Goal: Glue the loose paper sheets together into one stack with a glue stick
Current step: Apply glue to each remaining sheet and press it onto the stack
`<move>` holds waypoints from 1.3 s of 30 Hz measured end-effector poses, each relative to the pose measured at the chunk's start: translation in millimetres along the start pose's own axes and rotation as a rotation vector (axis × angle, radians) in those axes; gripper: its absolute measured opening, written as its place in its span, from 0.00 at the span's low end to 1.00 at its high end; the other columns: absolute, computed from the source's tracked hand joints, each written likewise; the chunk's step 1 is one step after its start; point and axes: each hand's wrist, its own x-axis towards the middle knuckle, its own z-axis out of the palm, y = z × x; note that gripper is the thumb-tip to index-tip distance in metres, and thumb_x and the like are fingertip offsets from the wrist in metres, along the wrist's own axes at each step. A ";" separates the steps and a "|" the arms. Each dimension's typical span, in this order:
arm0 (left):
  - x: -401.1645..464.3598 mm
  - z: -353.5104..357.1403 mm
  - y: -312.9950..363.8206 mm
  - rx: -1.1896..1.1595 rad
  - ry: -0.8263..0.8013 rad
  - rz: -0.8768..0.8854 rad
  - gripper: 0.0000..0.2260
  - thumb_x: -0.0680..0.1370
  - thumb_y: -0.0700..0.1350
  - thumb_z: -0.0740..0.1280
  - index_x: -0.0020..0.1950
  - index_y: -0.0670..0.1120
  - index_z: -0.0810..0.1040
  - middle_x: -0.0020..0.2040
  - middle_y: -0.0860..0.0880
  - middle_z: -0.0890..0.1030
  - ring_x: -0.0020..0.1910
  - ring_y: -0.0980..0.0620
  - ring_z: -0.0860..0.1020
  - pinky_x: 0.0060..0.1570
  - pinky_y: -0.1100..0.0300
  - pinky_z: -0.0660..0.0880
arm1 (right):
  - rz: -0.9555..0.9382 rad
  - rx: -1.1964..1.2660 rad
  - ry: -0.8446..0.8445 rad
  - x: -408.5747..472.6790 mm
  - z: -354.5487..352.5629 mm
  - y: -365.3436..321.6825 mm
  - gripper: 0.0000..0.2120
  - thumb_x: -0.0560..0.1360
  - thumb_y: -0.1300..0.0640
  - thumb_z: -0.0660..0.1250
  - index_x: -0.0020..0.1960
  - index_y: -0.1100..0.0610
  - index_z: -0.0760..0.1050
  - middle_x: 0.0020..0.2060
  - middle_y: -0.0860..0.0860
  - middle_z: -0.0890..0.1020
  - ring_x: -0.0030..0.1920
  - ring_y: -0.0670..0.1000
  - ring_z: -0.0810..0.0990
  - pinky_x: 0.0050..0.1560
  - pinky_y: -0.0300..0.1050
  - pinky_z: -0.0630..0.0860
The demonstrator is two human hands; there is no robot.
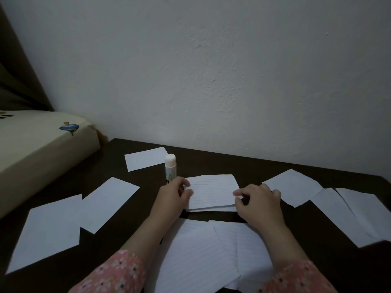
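White lined paper sheets, a small stack (212, 192), pinched at both side edges by left hand (174, 195) and right hand (259, 203); I'd square corners before pressing flat, capped white glue stick (170, 167) standing untouched.

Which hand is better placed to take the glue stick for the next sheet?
Left. The left hand is right beside the upright glue stick; the right hand is across the stack.

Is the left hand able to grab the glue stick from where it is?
Probably yes. The glue stick stands upright just beyond the left hand, which grips the edge of the lined paper stack. Nothing lies between them, but the hand must release the paper first.
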 end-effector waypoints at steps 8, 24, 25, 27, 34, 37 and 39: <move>3.1 5.7 -1.2 0.027 -0.001 0.018 0.05 0.77 0.48 0.68 0.52 0.54 0.80 0.49 0.57 0.79 0.51 0.59 0.75 0.55 0.62 0.72 | -0.001 -0.046 -0.046 -2.2 -3.5 2.9 0.10 0.76 0.46 0.64 0.56 0.41 0.79 0.56 0.39 0.78 0.59 0.45 0.69 0.61 0.49 0.59; 11.8 25.7 22.4 0.438 -0.164 0.347 0.18 0.81 0.49 0.58 0.72 0.53 0.67 0.74 0.55 0.64 0.74 0.54 0.59 0.72 0.49 0.55 | -0.122 0.176 -0.214 14.4 19.0 -38.3 0.24 0.81 0.54 0.57 0.76 0.47 0.57 0.75 0.45 0.61 0.74 0.45 0.57 0.73 0.46 0.55; 12.4 28.2 21.2 0.473 -0.222 0.356 0.19 0.82 0.49 0.56 0.73 0.54 0.64 0.76 0.55 0.61 0.76 0.53 0.55 0.73 0.45 0.50 | -0.107 0.182 -0.271 17.0 22.4 -37.7 0.25 0.82 0.55 0.56 0.77 0.48 0.54 0.76 0.46 0.58 0.76 0.46 0.54 0.75 0.48 0.54; 14.2 32.3 17.9 0.510 -0.310 0.334 0.20 0.83 0.49 0.52 0.76 0.54 0.59 0.78 0.55 0.57 0.77 0.53 0.51 0.73 0.43 0.43 | -0.118 0.080 -0.384 21.5 28.9 -32.8 0.25 0.83 0.56 0.52 0.78 0.49 0.50 0.78 0.46 0.52 0.77 0.48 0.48 0.76 0.53 0.49; 20.2 34.5 19.4 0.499 -0.412 0.235 0.21 0.84 0.52 0.48 0.77 0.57 0.53 0.78 0.57 0.51 0.77 0.55 0.47 0.71 0.38 0.40 | -0.195 -0.120 -0.437 20.9 40.3 -23.6 0.25 0.84 0.53 0.47 0.78 0.47 0.43 0.78 0.45 0.44 0.77 0.49 0.42 0.75 0.55 0.44; 18.6 37.4 20.0 0.524 -0.391 0.226 0.21 0.84 0.52 0.49 0.78 0.57 0.52 0.79 0.56 0.51 0.77 0.55 0.47 0.71 0.38 0.41 | -0.186 -0.133 -0.438 21.6 41.8 -22.9 0.25 0.84 0.52 0.46 0.78 0.48 0.42 0.78 0.45 0.43 0.77 0.49 0.41 0.75 0.55 0.43; 17.2 37.3 20.0 0.539 -0.367 0.200 0.22 0.84 0.53 0.48 0.78 0.55 0.51 0.79 0.55 0.49 0.77 0.55 0.47 0.71 0.39 0.41 | -0.164 -0.136 -0.441 21.8 42.8 -23.8 0.25 0.84 0.52 0.45 0.78 0.48 0.41 0.78 0.46 0.42 0.77 0.50 0.41 0.75 0.55 0.43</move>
